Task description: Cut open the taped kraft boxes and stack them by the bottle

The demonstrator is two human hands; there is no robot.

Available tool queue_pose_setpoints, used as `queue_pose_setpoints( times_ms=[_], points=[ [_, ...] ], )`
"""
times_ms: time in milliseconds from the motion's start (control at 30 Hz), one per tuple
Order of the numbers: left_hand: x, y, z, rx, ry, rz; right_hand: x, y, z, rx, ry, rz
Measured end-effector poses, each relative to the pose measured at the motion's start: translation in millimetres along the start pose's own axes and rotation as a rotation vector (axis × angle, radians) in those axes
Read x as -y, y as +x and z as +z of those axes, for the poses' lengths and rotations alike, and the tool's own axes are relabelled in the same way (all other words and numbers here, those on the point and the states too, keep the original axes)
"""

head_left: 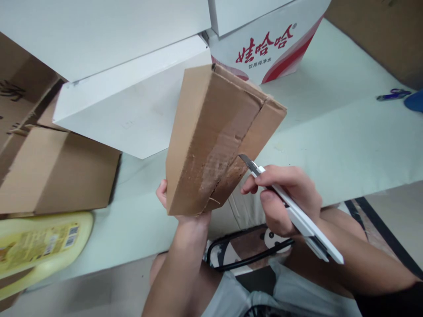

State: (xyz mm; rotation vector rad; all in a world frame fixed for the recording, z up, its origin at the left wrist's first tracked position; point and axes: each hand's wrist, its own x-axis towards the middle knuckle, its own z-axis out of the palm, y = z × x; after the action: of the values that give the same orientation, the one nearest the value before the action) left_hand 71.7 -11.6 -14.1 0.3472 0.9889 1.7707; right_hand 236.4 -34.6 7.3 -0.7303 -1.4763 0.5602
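A brown cardboard box [211, 145] is held tilted above the table, its taped seam turned toward me. Clear tape covers the seam, and a slit runs along it. My left hand [162, 193] grips the box from below and behind; most of its fingers are hidden by the cardboard. In my right hand [287, 198] is a white utility knife [297, 215], the fingers closed around its handle. Its blade is out, and the tip is at or just in front of the box's seam; whether it touches, I cannot tell.
White boxes [125, 101] and a white carton with red lettering [264, 48] stand behind. At the left are an open cardboard box [62, 171] and a yellow bottle [49, 242]. Purple-handled scissors [393, 94] lie at the right on the pale green tabletop [346, 145].
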Motion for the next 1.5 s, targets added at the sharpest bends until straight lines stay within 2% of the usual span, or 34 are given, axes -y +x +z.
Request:
queue_pose_setpoints(
  times_ms=[200,367,567,767,900,1000,1100,1267,1400,1500],
  points=[
    [-0.2,-0.2,0.3,0.008,-0.076,-0.021,3.1,0.1,1.1,0.019,0.023,0.006],
    [0.6,-1.5,-0.2,-0.084,-0.082,-0.04,4.3,1.7,2.6,0.018,0.027,0.016],
    [0.0,-1.8,2.2,-0.106,-0.089,-0.028,3.1,3.8,1.6,0.013,-0.006,0.001],
    [0.2,-2.0,1.6,-0.169,-0.079,-0.019,4.1,3.8,2.0,0.025,-0.108,0.021],
    [2.2,-3.4,-0.3,-0.225,-0.059,0.025,2.2,4.3,3.8,0.036,-0.258,-0.048],
    [4.8,-4.8,0.0,-0.196,-0.035,0.099,1.1,5.2,5.7,0.054,-0.35,-0.088],
    [8.2,-5.4,0.6,-0.166,-0.036,0.138,1.7,5.0,9.4,0.024,-0.311,-0.069],
    [11.8,-8.2,3.3,-0.165,-0.065,0.076,1.4,-4.6,23.8,-0.047,-0.203,-0.028],
    [7.6,-12.7,7.9,-0.138,-0.087,0.071,-5.8,-17.7,38.2,0.054,-0.223,-0.101],
    [3.4,-11.4,6.7,-0.109,-0.076,0.095,-8.7,-19.9,40.3,0.085,-0.194,-0.131]
  ],
)
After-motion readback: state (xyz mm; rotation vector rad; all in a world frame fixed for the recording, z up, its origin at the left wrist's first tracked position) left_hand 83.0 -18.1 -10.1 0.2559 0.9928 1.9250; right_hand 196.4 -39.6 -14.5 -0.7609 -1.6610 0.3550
